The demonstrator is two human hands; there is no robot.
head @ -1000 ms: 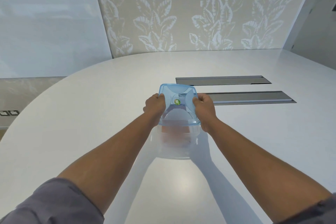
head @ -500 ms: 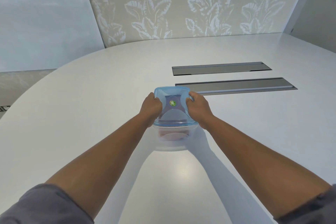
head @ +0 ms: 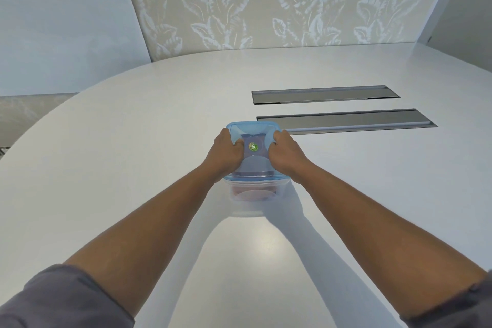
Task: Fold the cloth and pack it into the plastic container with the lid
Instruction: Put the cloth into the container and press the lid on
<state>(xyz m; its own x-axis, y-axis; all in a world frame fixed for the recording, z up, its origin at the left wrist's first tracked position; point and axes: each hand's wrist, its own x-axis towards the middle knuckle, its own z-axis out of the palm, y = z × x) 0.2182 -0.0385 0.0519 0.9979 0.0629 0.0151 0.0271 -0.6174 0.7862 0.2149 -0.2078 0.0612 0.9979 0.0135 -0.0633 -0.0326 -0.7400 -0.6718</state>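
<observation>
1. Blue plastic lid point(head: 254, 138) sits on top of the clear container point(head: 253, 194), which stands on the white bench point(head: 133, 141) just in front of two metal slots point(head: 343, 121).
2. Left hand point(head: 226, 153) and right hand point(head: 286, 152) press down on the two sides of the lid, with fingers bent over its edges; they grip the lid.
3. Reddish cloth point(head: 251, 193) lies inside the container and shows through the wall, so the packing looks almost finished.
4. One corner may stay unsealed if the hands press only at the sides; the far edge is hard to judge from here.
5. Cloth can be caught under the rim if it sits too high, and then the lid will not click.
6. The smooth bench may let the container slide away when the push is uneven.
</observation>
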